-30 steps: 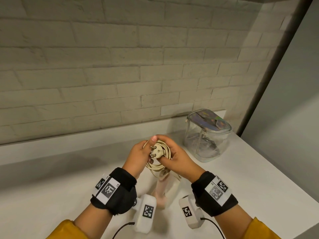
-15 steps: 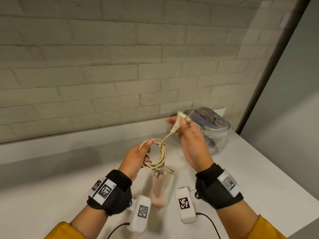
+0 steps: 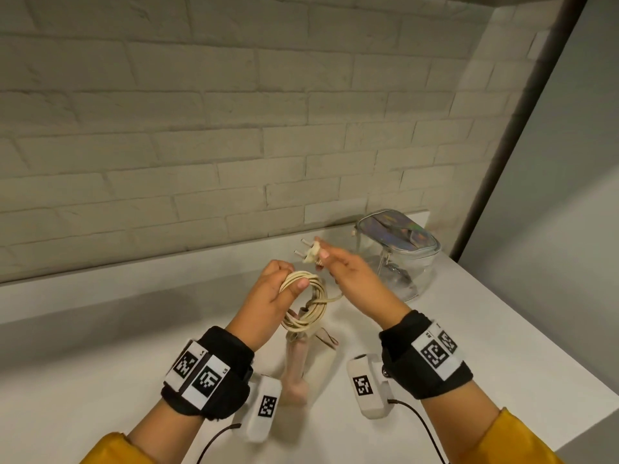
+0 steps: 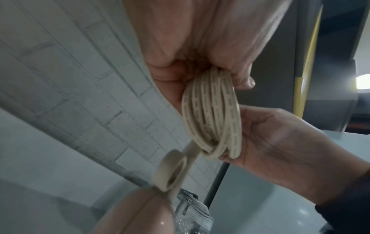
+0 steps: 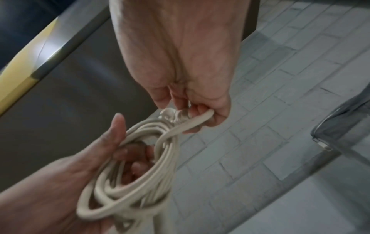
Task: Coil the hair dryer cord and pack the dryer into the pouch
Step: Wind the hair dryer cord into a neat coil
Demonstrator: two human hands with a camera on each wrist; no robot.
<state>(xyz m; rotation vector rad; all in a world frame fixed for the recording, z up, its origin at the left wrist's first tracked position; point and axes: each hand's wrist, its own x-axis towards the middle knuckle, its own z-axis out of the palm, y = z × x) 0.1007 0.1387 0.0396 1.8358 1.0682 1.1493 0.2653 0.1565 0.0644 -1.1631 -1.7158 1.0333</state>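
My left hand [image 3: 278, 289] grips a coil of cream cord [image 3: 308, 303], thumb pressed over the loops; the same coil [image 4: 214, 114] fills the left wrist view. My right hand [image 3: 338, 266] pinches the plug [image 3: 311, 254] and the cord's end, held up just right of the coil, prongs pointing left. In the right wrist view the fingers [image 5: 200, 110] curl round the cord end [image 5: 192, 123] above the coil [image 5: 140, 171]. The pink hair dryer [image 3: 296, 363] hangs below the coil, over the counter. A clear pouch [image 3: 398, 256] with an iridescent top stands at the right.
The white counter [image 3: 100, 380] runs to a raised ledge [image 3: 134, 279] under a brick wall. A dark post [image 3: 522, 128] rises at the right corner, and the counter's edge falls away at the right [image 3: 536, 333].
My right hand pulled the plug out of the coil up and to the right, then brought it back lower and nearer the coil. My left hand kept its grip on the loops.
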